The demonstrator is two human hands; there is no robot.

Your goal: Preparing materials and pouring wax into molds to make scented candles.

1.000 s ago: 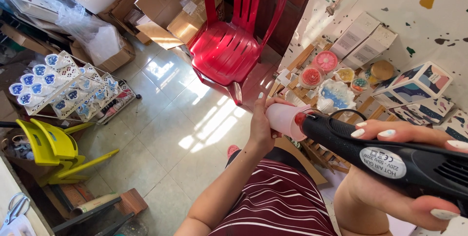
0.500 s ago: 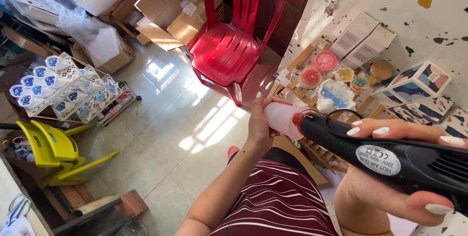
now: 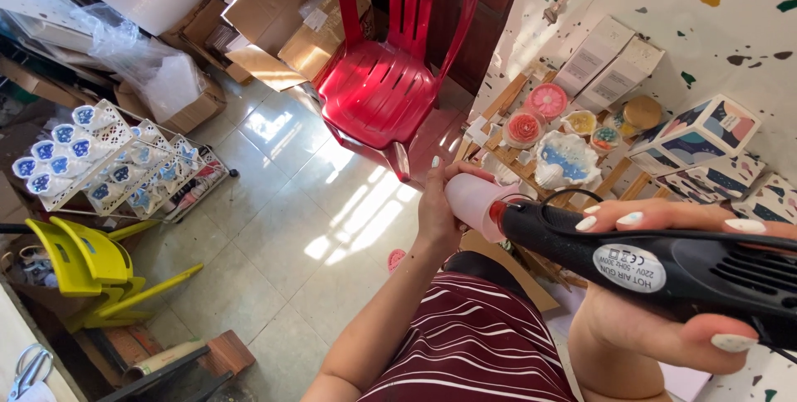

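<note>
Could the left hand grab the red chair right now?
Probably not: the left hand is wrapped around a pale pink cup, so its fingers are busy, though nothing stands between it and the red chair.

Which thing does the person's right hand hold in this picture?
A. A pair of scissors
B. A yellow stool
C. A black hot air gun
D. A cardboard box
C: the right hand is wrapped around a black hot air gun, its nozzle pointed at the pale pink cylinder held in the left hand.
</note>
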